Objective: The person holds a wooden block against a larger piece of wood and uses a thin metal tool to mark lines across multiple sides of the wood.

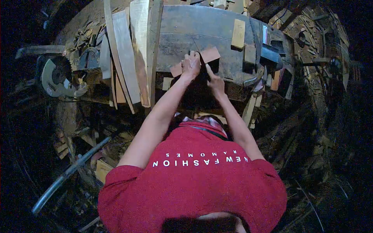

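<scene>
A short reddish-brown wooden board (210,55) lies at a slant near the front edge of the workbench. My left hand (190,65) is closed on it, fingers curled over its middle, pressing it against the bench. Just to the right, my right hand (216,83) is closed low in front of the board, with its index finger pointing forward. It grips what looks like a handsaw; the handle is hidden in the hand and shadow. The thin dark saw blade (197,46) runs across the board beside my left fingers.
Several long planks (128,58) lie on the left of the workbench (186,21). A circular saw (56,79) is at the far left. A light wooden block (238,34) and several tools (270,53) lie to the right. A metal pipe (70,173) slants at lower left, among wood scraps.
</scene>
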`<state>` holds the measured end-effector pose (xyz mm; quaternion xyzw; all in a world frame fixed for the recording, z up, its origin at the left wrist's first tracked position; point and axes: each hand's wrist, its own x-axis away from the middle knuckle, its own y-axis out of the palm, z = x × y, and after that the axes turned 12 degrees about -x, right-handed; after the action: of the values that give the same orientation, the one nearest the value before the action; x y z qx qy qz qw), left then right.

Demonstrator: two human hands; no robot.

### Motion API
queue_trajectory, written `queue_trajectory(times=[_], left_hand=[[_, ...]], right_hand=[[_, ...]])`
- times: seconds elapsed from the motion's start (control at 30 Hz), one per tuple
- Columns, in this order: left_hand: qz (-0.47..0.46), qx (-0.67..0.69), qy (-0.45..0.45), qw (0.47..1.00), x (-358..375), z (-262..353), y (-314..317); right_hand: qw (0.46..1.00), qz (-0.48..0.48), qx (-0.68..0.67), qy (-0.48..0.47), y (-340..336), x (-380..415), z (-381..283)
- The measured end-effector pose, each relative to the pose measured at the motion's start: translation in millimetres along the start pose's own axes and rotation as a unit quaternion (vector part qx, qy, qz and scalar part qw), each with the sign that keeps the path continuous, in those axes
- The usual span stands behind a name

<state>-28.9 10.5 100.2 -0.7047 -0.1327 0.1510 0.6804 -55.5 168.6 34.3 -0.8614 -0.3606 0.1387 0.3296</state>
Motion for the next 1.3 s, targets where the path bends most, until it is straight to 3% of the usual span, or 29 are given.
queue_trajectory(times=[0.13, 0.37, 0.47, 0.57, 0.63, 0.77, 0.83, 0.97, 1.07, 1.23, 1.3], left_hand=[[-0.007, 0.029, -0.049, 0.998, 1, 0, 1], [0.007, 0.02, -0.032, 0.999, 0, 0, 13], [-0.002, 0.011, -0.027, 1.0, 3, -1, 8], [-0.005, 0.011, -0.024, 1.0, -1, 2, 6], [-0.008, 0.006, -0.028, 1.0, -1, -1, 6], [0.011, 0.02, -0.039, 0.999, 1, 1, 9], [0.008, 0.015, -0.036, 0.999, 1, -1, 8], [0.01, 0.003, -0.028, 1.0, -1, -1, 2], [-0.002, 0.006, -0.028, 1.0, 2, 2, 1], [0.008, 0.008, -0.049, 0.999, -1, -1, 7], [-0.015, 0.021, -0.054, 0.998, 0, 1, 4]], right_hand=[[0.999, 0.034, -0.017, -0.015, 13, -39, -3], [0.997, -0.034, -0.051, 0.038, -42, 40, -32], [0.996, -0.052, -0.035, 0.066, -36, 36, -24], [0.999, -0.03, -0.02, 0.01, -19, -8, -22], [0.997, 0.044, -0.013, -0.056, 1, -33, -16], [0.997, 0.024, -0.022, -0.072, -11, -35, -20], [0.999, -0.023, -0.045, 0.003, -28, -5, -35], [0.997, -0.057, -0.02, 0.056, -32, 39, -25], [0.997, -0.066, -0.015, 0.036, -34, 23, -24], [0.998, 0.019, 0.0, -0.055, -3, -46, -22], [0.999, 0.024, -0.007, -0.046, -9, -39, -27]])
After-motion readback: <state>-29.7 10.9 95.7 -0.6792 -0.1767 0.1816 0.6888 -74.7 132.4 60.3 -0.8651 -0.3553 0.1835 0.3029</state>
